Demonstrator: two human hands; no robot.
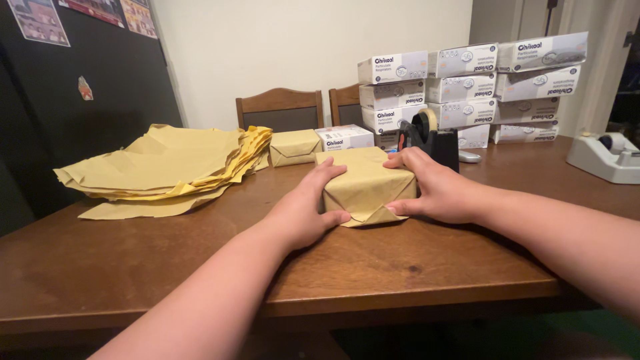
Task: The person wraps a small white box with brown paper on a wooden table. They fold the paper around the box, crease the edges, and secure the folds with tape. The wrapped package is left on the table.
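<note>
A box wrapped in yellow-brown paper [365, 183] lies on the wooden table [133, 260] in front of me. My left hand [303, 210] grips its left side, thumb pressed on the near face. My right hand [437, 190] holds the right side, with the thumb on the folded paper flap at the near end. Both hands clasp the parcel between them.
A black tape dispenser [430, 139] stands just behind the parcel. A stack of yellow-brown paper sheets [167, 167] lies at left. Another wrapped box [293, 147] and a white box [345, 138] sit behind. Several stacked white boxes [467, 87] fill the back right. A white tape dispenser [605, 157] sits far right.
</note>
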